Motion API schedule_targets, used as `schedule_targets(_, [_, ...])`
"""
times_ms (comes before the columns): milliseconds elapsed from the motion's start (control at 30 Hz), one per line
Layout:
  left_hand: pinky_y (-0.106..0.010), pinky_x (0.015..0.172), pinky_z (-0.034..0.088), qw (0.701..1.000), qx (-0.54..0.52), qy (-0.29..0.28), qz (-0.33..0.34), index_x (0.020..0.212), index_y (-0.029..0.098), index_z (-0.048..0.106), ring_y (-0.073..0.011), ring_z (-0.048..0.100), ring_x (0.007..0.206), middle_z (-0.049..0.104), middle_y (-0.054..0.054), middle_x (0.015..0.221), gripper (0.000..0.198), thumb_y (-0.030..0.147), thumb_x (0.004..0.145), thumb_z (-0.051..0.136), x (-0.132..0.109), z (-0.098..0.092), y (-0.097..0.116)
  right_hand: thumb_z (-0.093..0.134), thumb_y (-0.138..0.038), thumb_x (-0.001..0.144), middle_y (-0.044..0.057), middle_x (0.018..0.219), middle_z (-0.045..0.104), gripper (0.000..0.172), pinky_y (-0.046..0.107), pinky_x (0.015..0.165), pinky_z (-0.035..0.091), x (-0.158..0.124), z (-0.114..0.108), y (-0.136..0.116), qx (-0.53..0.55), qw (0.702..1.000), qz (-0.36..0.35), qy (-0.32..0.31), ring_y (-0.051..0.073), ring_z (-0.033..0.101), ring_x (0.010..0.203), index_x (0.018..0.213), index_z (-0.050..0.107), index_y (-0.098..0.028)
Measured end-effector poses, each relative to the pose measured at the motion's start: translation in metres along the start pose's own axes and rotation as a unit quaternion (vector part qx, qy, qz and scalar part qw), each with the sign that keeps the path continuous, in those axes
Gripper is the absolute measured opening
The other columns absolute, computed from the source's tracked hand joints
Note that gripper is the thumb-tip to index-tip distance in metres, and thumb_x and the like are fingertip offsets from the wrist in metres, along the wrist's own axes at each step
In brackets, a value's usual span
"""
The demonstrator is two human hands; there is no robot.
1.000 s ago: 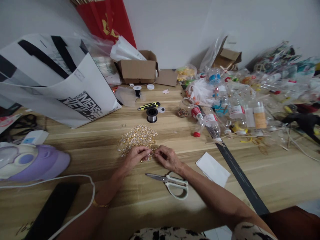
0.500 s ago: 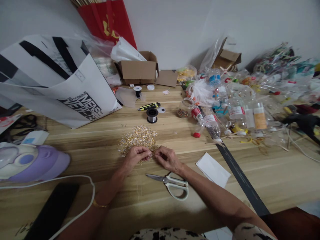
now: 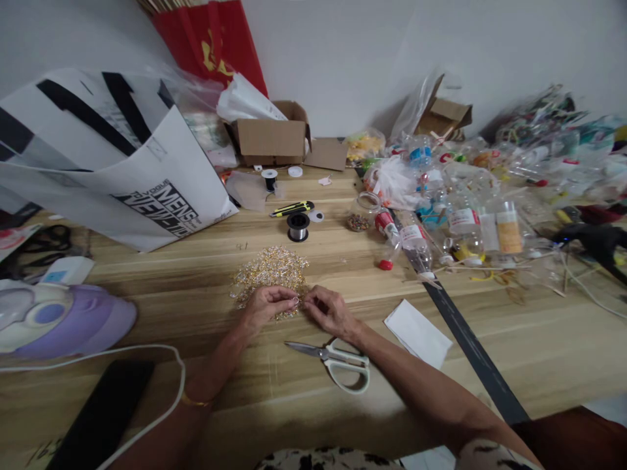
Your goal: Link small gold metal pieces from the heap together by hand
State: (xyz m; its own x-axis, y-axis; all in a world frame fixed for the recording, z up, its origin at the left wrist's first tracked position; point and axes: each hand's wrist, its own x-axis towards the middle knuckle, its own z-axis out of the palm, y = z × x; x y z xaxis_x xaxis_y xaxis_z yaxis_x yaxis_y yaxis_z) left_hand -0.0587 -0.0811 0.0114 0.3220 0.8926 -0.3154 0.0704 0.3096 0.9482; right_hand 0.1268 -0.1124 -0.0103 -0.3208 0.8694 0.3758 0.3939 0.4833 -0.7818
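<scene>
My left hand (image 3: pixel 267 305) is closed in a pinch at the near edge of a heap of small gold and clear beads (image 3: pixel 269 267). Between its thumb and forefinger shows a tiny pale loop (image 3: pixel 296 300), too small to name surely. Just to the right, my right hand (image 3: pixel 330 312) is also pinched, its fingertips close to the loop; what they hold is hidden. White-handled scissors (image 3: pixel 337 362) lie below the right hand with blades pointing left. Beyond the heap stand a spool of silvery wire (image 3: pixel 298 227) and a yellow-black box cutter (image 3: pixel 291 209).
A purple-and-white device (image 3: pixel 83 320) with a white cable and a black flat slab (image 3: pixel 105 411) lie at left. Behind stand a printed paper bag (image 3: pixel 161 189) and a cardboard box (image 3: pixel 272 140). Plastic bottles (image 3: pixel 416 245), a bead jar (image 3: pixel 360 219) and folded white paper (image 3: pixel 417 331) are at right.
The pale loop at the left fingertips shows more clearly now. Both hands have stayed almost in place, and the things on the table have not moved.
</scene>
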Motion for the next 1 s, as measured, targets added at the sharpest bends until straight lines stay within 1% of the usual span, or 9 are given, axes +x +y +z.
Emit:
schedule_targets(267, [-0.025,0.059,0.048,1.0,-0.03,0.002,-0.004,0.075,0.013,0.069,-0.0126,0.059,0.057,0.067,-0.002,0.062,0.018,0.02,0.059,0.072,0.0002,0.0021,-0.0055,0.048,-0.023,0.087,0.003,0.072,0.056,0.012,0.022,0.055,0.039,-0.001,-0.0004,0.0007,-0.014,1.0,-0.021,0.017,0.011,0.049,0.06,0.083,0.056,-0.016])
schedule_targets(467, [-0.024,0.057,0.045,0.999,-0.054,-0.004,-0.003,0.074,0.012,0.068,-0.0107,0.056,0.055,0.065,-0.002,0.06,0.018,0.023,0.06,0.072,-0.0015,0.0054,-0.0042,0.045,-0.02,0.088,0.004,0.074,0.056,0.009,0.025,0.06,0.041,-0.002,-0.0026,-0.0021,-0.046,0.996,-0.074,0.015,0.013,0.051,0.065,0.085,0.054,-0.017])
schedule_targets(700, [-0.023,0.057,0.043,0.998,-0.069,-0.005,-0.008,0.075,0.011,0.068,-0.0103,0.055,0.057,0.065,-0.002,0.063,0.021,0.023,0.059,0.073,-0.0039,0.008,-0.0014,0.043,-0.019,0.088,0.005,0.076,0.056,0.007,0.025,0.061,0.042,-0.0035,-0.0029,-0.0028,-0.073,0.991,-0.108,0.014,0.014,0.052,0.067,0.087,0.051,-0.019])
schedule_targets(867, [-0.022,0.055,0.041,0.996,-0.086,-0.02,-0.018,0.072,0.012,0.068,-0.0086,0.053,0.054,0.063,0.0,0.059,0.018,0.022,0.059,0.073,-0.0056,0.0097,0.0022,0.043,-0.018,0.088,0.005,0.075,0.055,0.006,0.025,0.06,0.042,-0.0042,-0.0028,-0.0025,-0.089,0.989,-0.112,0.022,0.015,0.052,0.067,0.087,0.05,-0.019])
schedule_targets(1000, [-0.021,0.056,0.041,0.994,-0.106,-0.023,-0.022,0.072,0.012,0.068,-0.0088,0.053,0.055,0.063,0.0,0.061,0.018,0.022,0.058,0.074,-0.0053,0.0098,0.0005,0.043,-0.018,0.088,0.005,0.076,0.056,0.007,0.025,0.061,0.042,-0.0038,-0.0031,-0.0043,-0.095,0.99,-0.103,0.019,0.015,0.053,0.067,0.087,0.049,-0.019])
